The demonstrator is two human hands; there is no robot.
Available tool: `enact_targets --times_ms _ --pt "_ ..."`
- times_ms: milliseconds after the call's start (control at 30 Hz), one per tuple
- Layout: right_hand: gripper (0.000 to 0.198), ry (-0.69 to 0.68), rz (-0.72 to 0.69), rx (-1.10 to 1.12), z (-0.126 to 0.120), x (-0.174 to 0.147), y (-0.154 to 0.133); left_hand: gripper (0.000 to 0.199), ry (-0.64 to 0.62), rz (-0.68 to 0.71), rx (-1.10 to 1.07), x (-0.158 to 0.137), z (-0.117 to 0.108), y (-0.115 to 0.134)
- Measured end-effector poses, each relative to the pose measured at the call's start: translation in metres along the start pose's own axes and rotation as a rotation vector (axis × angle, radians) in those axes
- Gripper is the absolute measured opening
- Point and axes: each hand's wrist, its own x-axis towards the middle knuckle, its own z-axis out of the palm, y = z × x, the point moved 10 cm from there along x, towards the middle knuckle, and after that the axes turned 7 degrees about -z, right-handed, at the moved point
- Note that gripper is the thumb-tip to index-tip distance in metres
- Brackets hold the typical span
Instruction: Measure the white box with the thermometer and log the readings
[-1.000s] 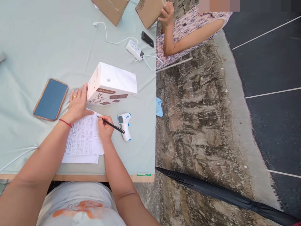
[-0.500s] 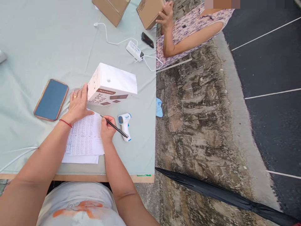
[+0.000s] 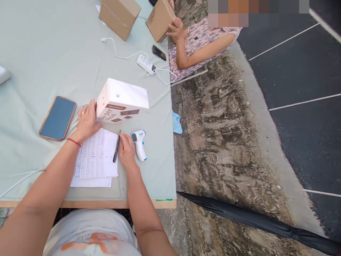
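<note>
My left hand [image 3: 87,120] lies on the table with its fingers stretched along the left side of a white "NutriMotion Super Meal" box [image 3: 128,93]. Its thumb is spread out by the box's lower corner, at the top of some handwritten sheets [image 3: 93,156]. At the sheets' right edge, my right hand [image 3: 127,149] has its fingertips closed at the upper end of a black pen [image 3: 116,149]; the pen points toward my body. Just right of that hand lies a white and blue infrared thermometer [image 3: 139,144]. A phone [image 3: 58,118] rests left of my left hand.
A person's hand [image 3: 176,30] holds a cardboard box [image 3: 160,19] at the far right edge. Nearby are another carton [image 3: 119,17], a white device [image 3: 145,64] with a cable, and a small black object [image 3: 159,52]. The table's right edge drops to rough ground [image 3: 213,142].
My right hand has shifted slightly right, and the pen has swung from slanting across the hand to lying along the sheets' right edge. My left hand stays beside the box. The view has shifted.
</note>
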Motion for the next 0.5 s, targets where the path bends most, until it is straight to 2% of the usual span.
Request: enact_targets --times_ms 200,267,333,433,500 --pt "0.046 0.024 -0.016 -0.035 0.010 -0.001 -0.003 0.111 0.001 0.011 -0.070 0.007 0.000 -0.006" --pt "0.042 0.081 -0.018 -0.060 0.001 -0.001 -0.004 0.108 0.015 0.006 -0.103 0.008 -0.002 -0.009" --pt "0.038 0.173 0.022 -0.134 -0.018 -0.003 -0.001 0.103 0.036 0.023 -0.145 0.007 -0.005 -0.008" --pt "0.039 0.266 0.249 -0.311 -0.055 -0.012 0.018 0.101 0.068 0.024 -0.193 0.004 -0.010 -0.007" --pt "0.057 0.184 0.484 -0.390 -0.070 -0.020 0.041 0.099 0.098 -0.034 -0.208 0.003 -0.016 -0.010"
